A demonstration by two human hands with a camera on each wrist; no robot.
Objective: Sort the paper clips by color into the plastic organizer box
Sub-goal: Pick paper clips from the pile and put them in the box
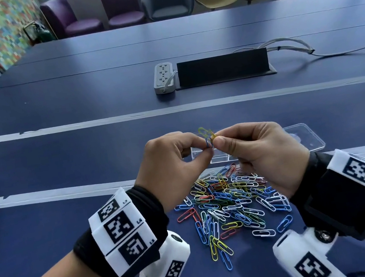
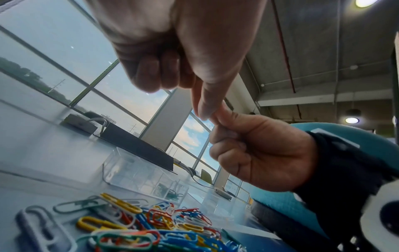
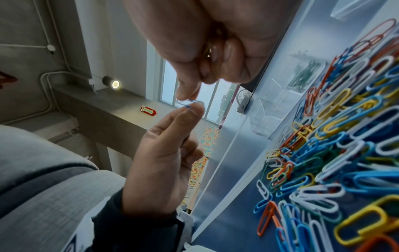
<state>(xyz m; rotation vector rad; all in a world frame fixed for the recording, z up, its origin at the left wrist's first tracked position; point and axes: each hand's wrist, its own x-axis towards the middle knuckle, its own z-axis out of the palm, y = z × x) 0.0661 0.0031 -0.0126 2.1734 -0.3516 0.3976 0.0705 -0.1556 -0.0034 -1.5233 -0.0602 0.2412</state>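
Two hands meet at the frame centre: the left hand pinches a blue clip, the right hand pinches yellow clips, above the clip pile and organizer box on the tabletop.

Both my hands raised, fingertips meeting. Left hand pinching thumb against forefinger, other fingers curled. Right hand pinching likewise, perhaps with middle finger too; hard to tell. Wrists strapped.

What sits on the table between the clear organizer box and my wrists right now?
The loose pile of mixed-color paper clips lies on the table, nearer than the organizer box; the head view shows it.
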